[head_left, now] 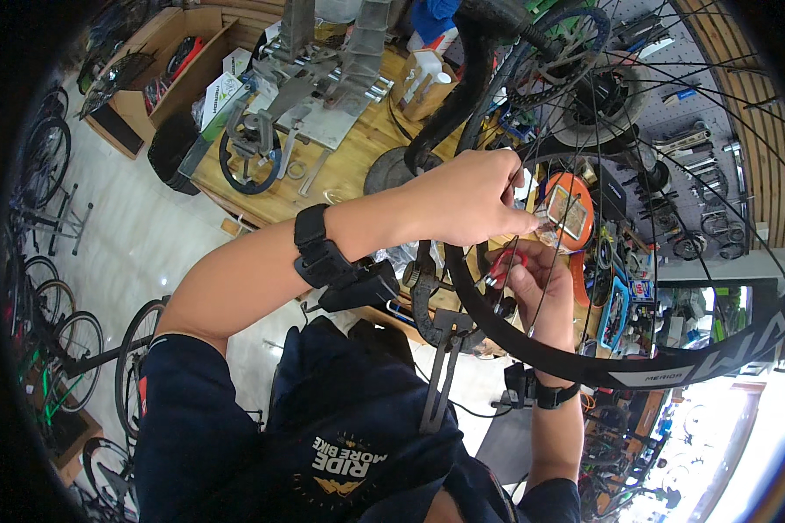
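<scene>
A large black spoked wheel rim stands in front of me, its thin dark spokes running up to the hub at the upper right. My left hand reaches across from the left, its fingers bent and closed at the spokes; the exact grip is partly hidden. Below it, my right hand is closed on a small red spoke wrench, close to the inner side of the rim. Several spokes cross in front of the right hand. Both wrists wear black straps with small devices.
A wooden workbench holds a metal stand, a small dark ring-shaped wheel and a plastic bottle. Behind the spokes sits an orange round container. Tools hang on a pegboard. Bicycles stand at the left.
</scene>
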Tool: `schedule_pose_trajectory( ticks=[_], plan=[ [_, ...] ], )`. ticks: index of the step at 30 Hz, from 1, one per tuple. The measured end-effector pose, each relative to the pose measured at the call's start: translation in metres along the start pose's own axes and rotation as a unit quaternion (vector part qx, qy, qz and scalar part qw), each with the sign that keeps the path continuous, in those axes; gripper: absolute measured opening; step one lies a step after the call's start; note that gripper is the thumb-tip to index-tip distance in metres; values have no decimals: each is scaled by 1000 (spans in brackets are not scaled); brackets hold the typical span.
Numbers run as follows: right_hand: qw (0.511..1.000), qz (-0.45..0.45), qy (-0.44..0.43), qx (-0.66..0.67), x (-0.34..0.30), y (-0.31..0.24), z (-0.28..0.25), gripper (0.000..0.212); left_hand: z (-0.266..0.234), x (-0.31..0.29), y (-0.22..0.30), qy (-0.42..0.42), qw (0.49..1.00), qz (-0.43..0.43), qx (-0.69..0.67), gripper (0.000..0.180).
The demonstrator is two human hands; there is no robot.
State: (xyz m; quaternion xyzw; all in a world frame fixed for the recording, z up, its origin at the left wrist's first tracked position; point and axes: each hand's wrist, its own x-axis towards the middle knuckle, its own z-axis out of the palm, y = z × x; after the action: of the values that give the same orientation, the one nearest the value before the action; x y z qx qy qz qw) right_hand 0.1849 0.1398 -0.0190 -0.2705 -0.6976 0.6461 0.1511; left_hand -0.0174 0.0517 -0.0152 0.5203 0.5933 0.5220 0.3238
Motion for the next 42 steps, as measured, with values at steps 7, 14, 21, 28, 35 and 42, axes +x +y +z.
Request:
schedule_pose_trajectory(
  ticks=[7, 14, 21, 28, 35, 42],
  plan=[
    [999, 6, 43, -13, -3, -1, 3, 33, 2, 2, -1, 8, 1000, 1, -24, 37],
    [997, 14, 7, -79, 17, -3, 4, 33, 1, 3, -2, 12, 1000, 0, -9, 39],
    [996, 24, -86, -25, 27, 10, -5, 33, -4, -1, 11, -10, 1000, -4, -26, 44],
    [986, 41, -155, -42, 34, 3, -17, 34, -3, -1, 12, 5, 998, 10, -58, 51],
    [991, 53, -98, -80, 25, -19, 19, 30, -4, -1, 13, 7, 999, 7, -34, 49],
    [987, 35, -150, -49, 28, -3, 5, 40, -1, -2, 18, -8, 1000, -3, -16, 47]
  ],
)
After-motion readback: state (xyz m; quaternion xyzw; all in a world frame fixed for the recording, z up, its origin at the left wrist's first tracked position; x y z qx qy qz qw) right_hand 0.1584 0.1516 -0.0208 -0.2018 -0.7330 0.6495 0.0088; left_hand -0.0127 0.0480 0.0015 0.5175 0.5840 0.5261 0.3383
